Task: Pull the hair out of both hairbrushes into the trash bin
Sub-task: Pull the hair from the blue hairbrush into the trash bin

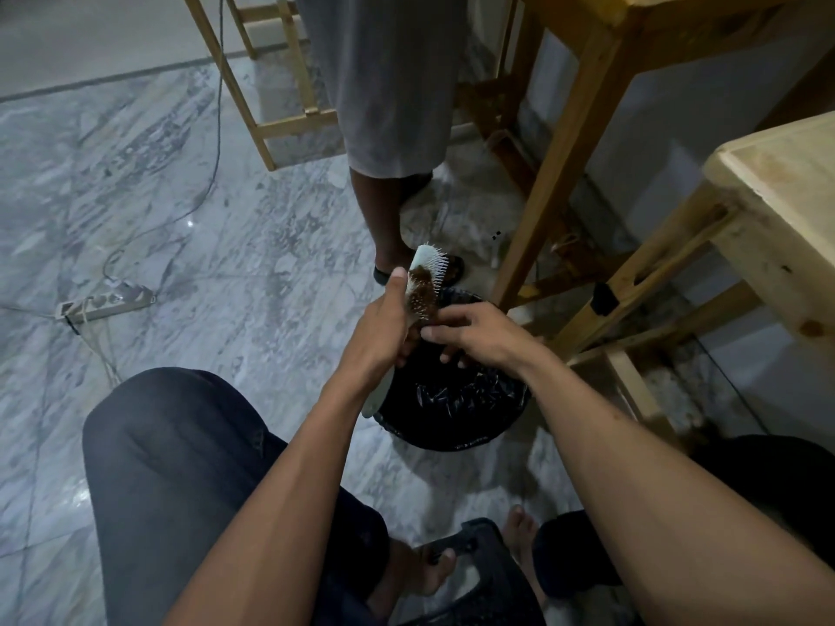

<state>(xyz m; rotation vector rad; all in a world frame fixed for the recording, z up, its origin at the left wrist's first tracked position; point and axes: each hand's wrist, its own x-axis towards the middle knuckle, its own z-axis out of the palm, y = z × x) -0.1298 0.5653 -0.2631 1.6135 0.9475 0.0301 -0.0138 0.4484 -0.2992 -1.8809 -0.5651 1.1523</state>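
Left hand grips the hairbrush above the trash bin; right hand, at 3 o'clock, pinches the hair. Peel it from the base, over the bin.

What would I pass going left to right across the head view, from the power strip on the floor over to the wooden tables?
Power strip → left hand holding the hairbrush → right hand, fingers at the hair → wooden table leg → pale tabletop at the right edge. The trash bin lies below both hands.
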